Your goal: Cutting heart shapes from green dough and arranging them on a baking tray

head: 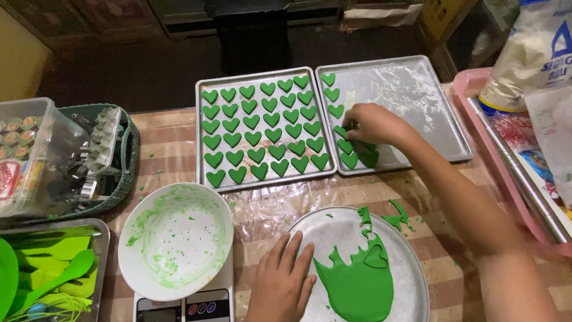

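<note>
The bench (173, 149), covered in a checked cloth, carried everything. Two metal baking trays sat side by side at its far edge. The left tray (202, 179) was filled with rows of green dough hearts (262, 131); the right tray (429, 113) held only a column of hearts down its left side, the rest bare and smeared. Nearer the person lay a round metal plate (411, 280) with a rolled sheet of green dough (357, 286), its upper edge ragged from cuts and one heart outline pressed into it. To the left, a white bowl (176, 238) streaked with green stood on a kitchen scale (179, 307). A green basket (128, 173) of metal cutters and a clear plastic box (36, 155) sat at the far left, with green spatulas (53, 268) below them.

The right hand (372, 123) reached over the right tray, fingertips pinched on a dough heart (341, 130) in the column. The left hand (283, 280) lay flat and open, fingers spread, on the rim of the round plate, just beside the dough sheet.
</note>
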